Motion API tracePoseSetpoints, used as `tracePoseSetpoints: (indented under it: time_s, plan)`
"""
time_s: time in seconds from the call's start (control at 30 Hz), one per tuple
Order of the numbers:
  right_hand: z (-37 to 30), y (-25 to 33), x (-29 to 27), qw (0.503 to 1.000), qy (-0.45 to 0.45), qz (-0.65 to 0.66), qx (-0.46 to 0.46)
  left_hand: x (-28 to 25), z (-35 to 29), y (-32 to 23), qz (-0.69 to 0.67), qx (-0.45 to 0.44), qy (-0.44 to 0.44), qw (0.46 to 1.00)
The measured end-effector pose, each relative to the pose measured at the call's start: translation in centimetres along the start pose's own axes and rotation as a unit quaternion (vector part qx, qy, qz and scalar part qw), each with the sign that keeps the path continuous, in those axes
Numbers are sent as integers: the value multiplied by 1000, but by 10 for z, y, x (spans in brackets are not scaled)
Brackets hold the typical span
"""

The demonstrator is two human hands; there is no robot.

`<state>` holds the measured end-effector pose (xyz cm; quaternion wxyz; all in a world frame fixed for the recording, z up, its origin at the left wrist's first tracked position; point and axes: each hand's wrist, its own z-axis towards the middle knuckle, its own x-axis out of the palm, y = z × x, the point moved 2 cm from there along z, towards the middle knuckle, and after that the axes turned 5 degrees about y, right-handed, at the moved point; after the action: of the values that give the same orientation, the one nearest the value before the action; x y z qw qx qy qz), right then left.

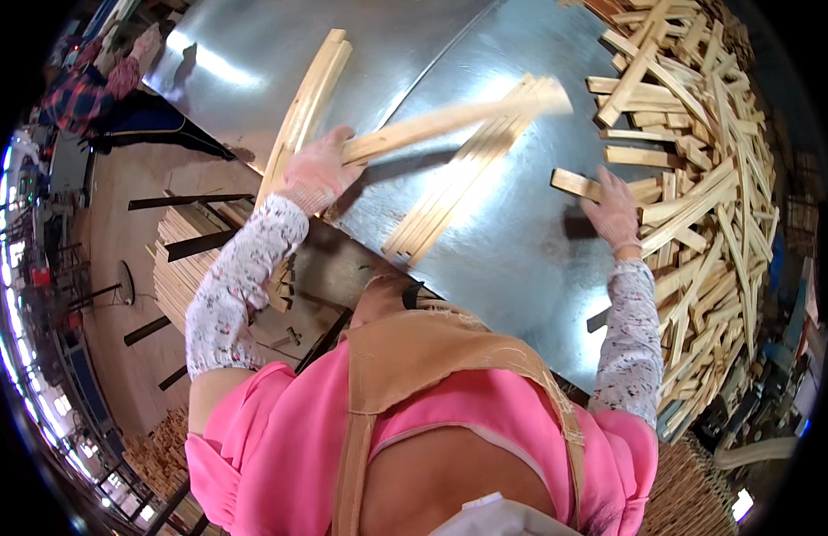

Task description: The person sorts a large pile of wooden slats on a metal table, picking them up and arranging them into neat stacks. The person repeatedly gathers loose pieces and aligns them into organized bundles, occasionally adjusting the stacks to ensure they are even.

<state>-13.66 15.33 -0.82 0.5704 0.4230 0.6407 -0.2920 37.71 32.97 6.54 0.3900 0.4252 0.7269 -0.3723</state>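
My left hand (321,170), in a pink glove, is closed on one end of a pale wooden strip (432,127). The strip slants up to the right above the metal table, its far end smeared by motion. Beneath and beyond that hand lie a few strips side by side (312,89), reaching over the table's near left edge. A row of several strips (463,179) rests flat on the table between my hands. At the right, my gloved right hand (614,214) grips a short-looking wooden strip (575,184) beside the big heap; part of it is hidden under the fingers.
A tall, tangled heap of wooden strips (709,205) covers the right side of the shiny metal table (521,268). Below left, stacked strips (186,268) sit on a rack with dark bars (199,246). At the far left, another person in a checked sleeve (79,98) stands by the table.
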Motion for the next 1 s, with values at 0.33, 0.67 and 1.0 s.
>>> tracePoseSetpoints:
  time_s: [0.33,0.67,1.0]
  plan:
    - [-5,6,-22,996,10,-68,-52,42,20,34,-599,-90,-4,795]
    - [89,27,41,996,-83,-5,33,50,22,46,-752,-20,-141,643]
    - [113,266,-1,941,3,328,-89,69,11,-27,-580,79,-26,810]
